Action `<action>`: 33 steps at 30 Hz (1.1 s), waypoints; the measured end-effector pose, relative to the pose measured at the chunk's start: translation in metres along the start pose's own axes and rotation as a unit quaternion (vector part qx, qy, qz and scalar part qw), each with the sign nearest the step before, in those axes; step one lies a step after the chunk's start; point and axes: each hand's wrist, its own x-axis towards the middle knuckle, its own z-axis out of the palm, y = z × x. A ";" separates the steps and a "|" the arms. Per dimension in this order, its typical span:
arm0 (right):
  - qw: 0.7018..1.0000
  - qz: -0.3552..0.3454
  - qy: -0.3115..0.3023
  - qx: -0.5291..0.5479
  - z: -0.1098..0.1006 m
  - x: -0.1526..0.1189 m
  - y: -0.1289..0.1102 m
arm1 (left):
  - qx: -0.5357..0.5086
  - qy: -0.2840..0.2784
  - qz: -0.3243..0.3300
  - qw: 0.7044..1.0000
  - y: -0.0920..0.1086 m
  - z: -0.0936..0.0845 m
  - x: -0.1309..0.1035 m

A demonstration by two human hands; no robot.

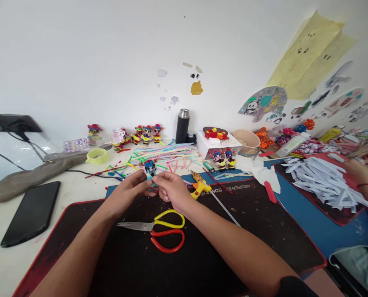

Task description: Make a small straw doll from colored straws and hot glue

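Note:
A small blue-and-dark figurine (150,167) is held upright between my two hands above the back edge of the black mat (202,243). My left hand (133,187) has its fingers closed round the figurine's lower left side. From the right, my right hand (171,189) pinches at its lower part; the exact spot is hidden by the fingers. Scissors (168,241) with one yellow and one red handle lie on the mat below my hands. Just right of my right hand rests a yellow glue gun (200,186).
Coloured strips (168,154), finished figurines (147,134), a black flask (182,127) and a white box (214,146) stand behind. A phone (32,212) lies left. At right, a person's hand (357,171) is beside white paper strips (323,181).

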 end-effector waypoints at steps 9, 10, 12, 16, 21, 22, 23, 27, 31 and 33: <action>1.000 0.013 -0.003 -0.003 0.004 -0.001 0.003 | 0.018 0.001 0.009 1.000 -0.007 0.001 0.001; 1.000 0.014 -0.003 -0.005 0.004 -0.001 0.003 | 0.020 0.001 0.009 1.000 -0.007 0.001 0.002; 1.000 0.014 -0.003 -0.009 0.004 -0.001 0.004 | 0.023 0.002 0.008 1.000 -0.006 0.001 0.002; 1.000 0.014 -0.006 -0.004 0.002 -0.001 0.005 | 0.022 0.010 0.008 1.000 -0.006 0.002 0.003; 1.000 0.016 -0.008 -0.003 0.002 -0.001 0.007 | 0.021 0.024 0.008 0.999 -0.008 0.002 0.004; 1.000 0.016 -0.008 -0.003 0.002 -0.001 0.007 | 0.022 0.027 0.007 0.999 -0.009 0.001 0.004; 1.000 0.016 -0.009 -0.004 0.002 -0.001 0.007 | 0.023 0.029 0.006 0.999 -0.009 0.001 0.004; 1.000 0.013 -0.019 -0.009 0.001 -0.001 0.008 | 0.018 0.033 -0.001 0.999 -0.009 0.001 0.004; 0.999 0.011 -0.027 -0.015 -0.001 -0.002 0.008 | 0.017 0.033 -0.002 0.999 -0.011 0.000 0.005; 1.000 0.010 -0.025 -0.015 -0.001 -0.002 0.008 | 0.014 0.030 -0.001 0.999 -0.013 -0.001 0.006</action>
